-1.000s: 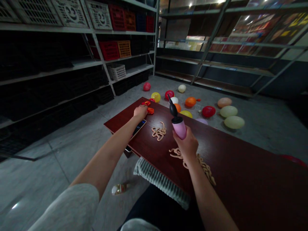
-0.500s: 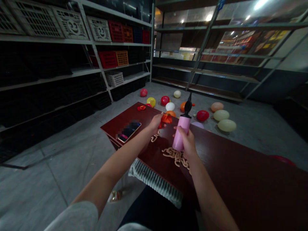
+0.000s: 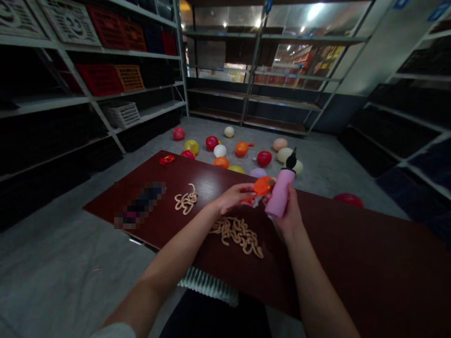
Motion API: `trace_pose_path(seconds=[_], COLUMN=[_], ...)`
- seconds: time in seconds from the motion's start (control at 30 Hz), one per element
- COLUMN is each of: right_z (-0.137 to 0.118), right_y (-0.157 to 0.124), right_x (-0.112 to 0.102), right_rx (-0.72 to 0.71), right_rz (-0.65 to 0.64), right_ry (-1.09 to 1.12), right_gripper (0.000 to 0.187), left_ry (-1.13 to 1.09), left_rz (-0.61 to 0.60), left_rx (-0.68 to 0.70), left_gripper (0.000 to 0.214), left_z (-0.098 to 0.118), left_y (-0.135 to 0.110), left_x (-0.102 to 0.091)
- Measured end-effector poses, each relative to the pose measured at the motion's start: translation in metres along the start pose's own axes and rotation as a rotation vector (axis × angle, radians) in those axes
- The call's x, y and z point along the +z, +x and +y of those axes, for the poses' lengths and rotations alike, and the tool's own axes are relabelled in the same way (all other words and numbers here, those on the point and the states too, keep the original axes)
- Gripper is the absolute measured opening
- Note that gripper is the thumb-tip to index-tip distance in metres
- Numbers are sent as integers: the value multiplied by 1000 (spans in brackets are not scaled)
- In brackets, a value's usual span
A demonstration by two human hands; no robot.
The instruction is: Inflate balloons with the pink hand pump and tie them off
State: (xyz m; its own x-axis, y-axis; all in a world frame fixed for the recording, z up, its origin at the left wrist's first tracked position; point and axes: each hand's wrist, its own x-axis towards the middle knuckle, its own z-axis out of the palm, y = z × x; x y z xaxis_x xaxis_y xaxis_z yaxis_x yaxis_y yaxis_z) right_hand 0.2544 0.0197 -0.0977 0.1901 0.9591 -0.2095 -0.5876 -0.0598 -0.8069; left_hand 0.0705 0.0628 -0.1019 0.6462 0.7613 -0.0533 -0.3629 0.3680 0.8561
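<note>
View from a head-worn camera over a dark red table (image 3: pixel 352 263) in a storeroom lined with shelves. The left hand (image 3: pixel 234 197) pinches a limp orange balloon (image 3: pixel 262 186) between thumb and fingers, just above the table and close beside the pink hand pump (image 3: pixel 281 192). The right hand (image 3: pixel 287 213) is wrapped tight around the pump, its black nozzle (image 3: pixel 291 160) tilted up and away. The balloon is not on the nozzle and holds no air. About a dozen inflated balloons (image 3: pixel 241 148) lie on the floor beyond. On the table lie two heaps of pale loops (image 3: pixel 239 233) (bands or flat balloons – unclear) and, at the far edge, a red scrap (image 3: pixel 167 160).
</note>
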Motion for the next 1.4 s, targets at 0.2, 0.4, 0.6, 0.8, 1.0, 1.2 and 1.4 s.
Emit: trace_pose_path(seconds=[0.2, 0.4, 0.6, 0.8, 1.0, 1.2, 1.4], right_z=[-13, -16, -6, 2, 11, 10, 10], right_y=[-3, -5, -10, -35, -48, -45, -47], right_x=[-4, -6, -3, 16, 23, 19, 20], right_rx=[-54, -84, 74, 197, 447, 441, 474], right_rz=[-17, -40, -21, -387, -359, -330, -364], right_ry=[-24, -92, -228, -327, -553, -570, -562], right_gripper=[43, 46, 50, 56, 75, 71, 65], left_ry=[128, 205, -199, -168, -239, -426, -476], left_rz=[35, -287, -27, 531, 637, 691, 590], left_rx=[-127, -340, -6, 414, 407, 361, 346], left_gripper=[49, 30, 17, 28, 27, 17, 16], left_z=[7, 4, 17, 35, 31, 27, 27], left_y=[-18, -29, -25, -16, -14, -8, -7], left_x=[-4, 0, -11, -53, -68, -69, -67])
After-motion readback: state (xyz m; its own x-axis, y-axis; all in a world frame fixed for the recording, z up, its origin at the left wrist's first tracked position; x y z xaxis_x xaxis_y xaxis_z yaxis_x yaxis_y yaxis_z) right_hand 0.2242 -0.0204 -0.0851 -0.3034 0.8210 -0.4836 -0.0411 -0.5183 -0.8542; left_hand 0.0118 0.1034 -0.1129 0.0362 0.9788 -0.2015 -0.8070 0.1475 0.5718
